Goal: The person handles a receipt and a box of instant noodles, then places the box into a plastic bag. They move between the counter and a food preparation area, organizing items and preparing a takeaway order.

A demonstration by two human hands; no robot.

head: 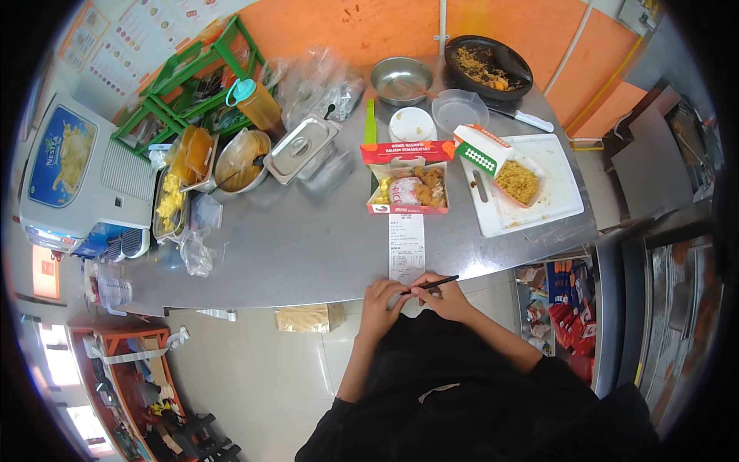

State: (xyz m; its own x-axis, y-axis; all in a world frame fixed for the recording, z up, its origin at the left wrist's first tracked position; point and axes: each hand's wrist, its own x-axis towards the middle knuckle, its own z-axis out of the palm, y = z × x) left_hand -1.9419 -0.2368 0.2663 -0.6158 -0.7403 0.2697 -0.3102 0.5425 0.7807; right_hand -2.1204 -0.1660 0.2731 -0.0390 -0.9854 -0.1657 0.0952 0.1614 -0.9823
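Observation:
A slim black pen (440, 282) is held by my right hand (447, 300) at the table's front edge. The fingertips of my left hand (380, 305) come together at the pen's lower end, and the two hands meet there. Just beyond them a long printed paper receipt (407, 245) lies flat on the steel table, its near end beside my left fingers. The receipt's far end meets an open red-and-white cardboard meal box (409, 209). Inside the box are a wrapped rice portion (405, 191), fried chicken (430, 186) and yellow scrambled egg (384, 189).
A carton of noodles (518, 183) lies tilted on a white cutting board (557, 173); a knife (534, 121) rests behind it. A stone mortar (459, 72) and a metal bowl (401, 78) stand at the back. Lidded steel pan (300, 147), sauce bottle (257, 107) and drink dispenser (75, 167) occupy the left.

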